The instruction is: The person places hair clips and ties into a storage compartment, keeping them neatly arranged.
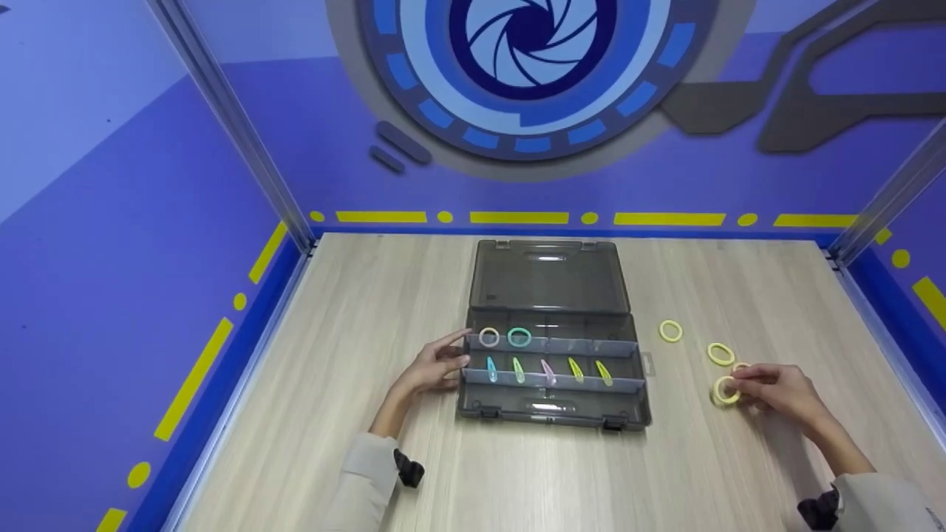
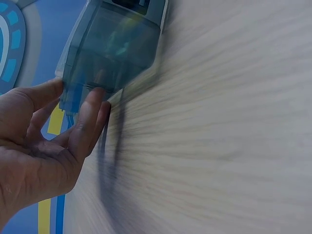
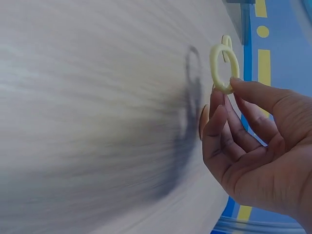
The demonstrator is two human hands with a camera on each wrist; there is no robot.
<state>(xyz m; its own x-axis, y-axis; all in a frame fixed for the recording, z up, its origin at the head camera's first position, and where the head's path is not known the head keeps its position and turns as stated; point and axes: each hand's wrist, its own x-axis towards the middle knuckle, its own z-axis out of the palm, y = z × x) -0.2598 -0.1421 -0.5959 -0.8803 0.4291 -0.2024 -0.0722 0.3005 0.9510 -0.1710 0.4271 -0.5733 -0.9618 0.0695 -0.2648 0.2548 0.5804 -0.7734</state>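
My left hand [image 1: 429,367] rests against the left side of a smoky clear box [image 1: 550,405], its fingertips touching the wall. The lid [image 1: 548,277] lies open behind. Inside, a pink hair tie [image 1: 489,346] and a teal hair tie [image 1: 519,346] sit in the back row. Several snap hair clips stand in the middle row: blue [image 1: 491,369], green [image 1: 519,371], pink [image 1: 548,372] and yellow [image 1: 576,369]. To the right of the box, my right hand [image 1: 785,395] pinches a yellow hair tie [image 3: 213,70] between thumb and fingertips, above the table.
Loose yellow hair ties [image 1: 662,332] lie on the wooden table [image 1: 355,310] right of the box; one [image 1: 711,356] is just behind the held one, another is partly hidden by my right fingers. Blue-purple panels [image 1: 414,192] wall the table at the back and sides.
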